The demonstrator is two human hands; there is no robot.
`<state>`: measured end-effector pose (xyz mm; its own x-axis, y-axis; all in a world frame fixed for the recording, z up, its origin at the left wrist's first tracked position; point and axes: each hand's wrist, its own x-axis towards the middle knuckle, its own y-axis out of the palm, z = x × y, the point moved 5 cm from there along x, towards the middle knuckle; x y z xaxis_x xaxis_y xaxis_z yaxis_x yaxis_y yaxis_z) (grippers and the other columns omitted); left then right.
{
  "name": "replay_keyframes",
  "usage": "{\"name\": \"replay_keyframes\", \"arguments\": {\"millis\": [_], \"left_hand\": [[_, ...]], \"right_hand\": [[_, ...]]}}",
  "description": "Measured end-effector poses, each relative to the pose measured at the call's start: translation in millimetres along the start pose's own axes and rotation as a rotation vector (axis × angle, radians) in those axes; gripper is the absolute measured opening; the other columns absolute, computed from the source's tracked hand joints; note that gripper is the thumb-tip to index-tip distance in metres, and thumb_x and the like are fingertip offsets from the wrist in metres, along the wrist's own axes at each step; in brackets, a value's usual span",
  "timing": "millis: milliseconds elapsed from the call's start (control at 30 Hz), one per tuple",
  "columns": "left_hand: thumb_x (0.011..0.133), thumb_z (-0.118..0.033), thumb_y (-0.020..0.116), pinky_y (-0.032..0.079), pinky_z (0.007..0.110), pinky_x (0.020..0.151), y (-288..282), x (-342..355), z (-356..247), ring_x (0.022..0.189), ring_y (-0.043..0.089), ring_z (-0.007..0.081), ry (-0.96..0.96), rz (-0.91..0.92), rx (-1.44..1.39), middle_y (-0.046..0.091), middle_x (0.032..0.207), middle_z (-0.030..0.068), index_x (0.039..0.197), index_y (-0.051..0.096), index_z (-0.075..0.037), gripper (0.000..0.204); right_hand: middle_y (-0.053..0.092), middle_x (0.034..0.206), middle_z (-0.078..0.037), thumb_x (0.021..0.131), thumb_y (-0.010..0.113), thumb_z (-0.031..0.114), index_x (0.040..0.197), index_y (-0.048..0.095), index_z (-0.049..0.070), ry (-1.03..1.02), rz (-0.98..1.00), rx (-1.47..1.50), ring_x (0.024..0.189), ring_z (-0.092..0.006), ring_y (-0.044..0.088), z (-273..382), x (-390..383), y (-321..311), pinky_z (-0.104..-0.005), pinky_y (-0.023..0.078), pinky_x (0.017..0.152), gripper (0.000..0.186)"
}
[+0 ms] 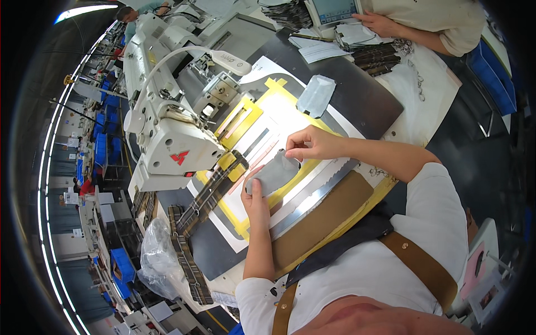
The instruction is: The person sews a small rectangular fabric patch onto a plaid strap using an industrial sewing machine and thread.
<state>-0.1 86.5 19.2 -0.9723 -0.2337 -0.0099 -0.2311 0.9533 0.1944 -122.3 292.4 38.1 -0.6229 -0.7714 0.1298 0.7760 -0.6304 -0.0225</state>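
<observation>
Over the lit work plate, a flat grey piece with rounded corners (pixel 274 175) is held between my two hands. My left hand (pixel 256 202) grips its lower left end, with the thumb on top. At its upper right edge, the fingers of my right hand (pixel 314 143) pinch a corner. Beneath them lies a white template (pixel 230 233) edged with yellow tape and crossed by narrow slots. A second, paler grey piece (pixel 316 96) rests beyond my right hand. The white sewing machine (pixel 178 146) stands to the left, its head close to the template.
Plaid strips (pixel 204 202) hang across the left of the table, beside a clear plastic bag (pixel 159 259). A brown padded board (pixel 329 215) lies along the near edge. At the far right, another person's hand (pixel 379 25) touches a screen (pixel 335 10), near stacked dark plaid pieces (pixel 377 58).
</observation>
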Motion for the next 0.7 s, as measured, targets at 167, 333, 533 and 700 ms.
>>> {"name": "replay_keyframes", "arguments": {"millis": [167,333,533,700], "left_hand": [[0.110,-0.034,0.060,0.045,0.035,0.107,-13,-7,9,0.118,0.063,0.0192,-0.014,-0.034,0.170,0.071,0.129,0.0125,0.127,0.069,0.002,0.041],[0.110,-0.036,0.060,0.046,0.033,0.103,-8,-10,3,0.112,0.063,0.0165,-0.023,-0.034,0.184,0.073,0.125,0.0116,0.124,0.071,0.002,0.042],[0.109,-0.034,0.060,0.046,0.031,0.100,-10,-12,4,0.109,0.063,0.0160,-0.021,-0.035,0.209,0.073,0.122,0.0121,0.123,0.072,0.002,0.041],[0.109,-0.035,0.060,0.046,0.031,0.101,-10,-13,4,0.108,0.063,0.0165,0.002,-0.031,0.219,0.073,0.120,0.0117,0.123,0.072,0.003,0.042]], "right_hand": [[0.063,0.078,0.005,0.102,0.072,0.027,0.094,0.070,0.005,-0.016,0.002,0.032,0.070,-0.0032,0.048,-3,0,2,-0.0230,0.040,0.065,0.023],[0.063,0.078,0.005,0.102,0.073,0.026,0.095,0.071,0.005,-0.017,0.005,0.045,0.070,-0.0039,0.046,-5,0,2,-0.0238,0.038,0.064,0.022],[0.066,0.083,0.002,0.101,0.074,0.019,0.098,0.071,0.002,0.025,0.039,0.008,0.076,-0.0041,0.054,-5,0,1,-0.0230,0.043,0.068,0.018],[0.067,0.084,0.001,0.101,0.075,0.018,0.098,0.071,0.001,0.017,0.038,0.027,0.077,-0.0049,0.055,-7,0,1,-0.0231,0.045,0.069,0.017]]}}
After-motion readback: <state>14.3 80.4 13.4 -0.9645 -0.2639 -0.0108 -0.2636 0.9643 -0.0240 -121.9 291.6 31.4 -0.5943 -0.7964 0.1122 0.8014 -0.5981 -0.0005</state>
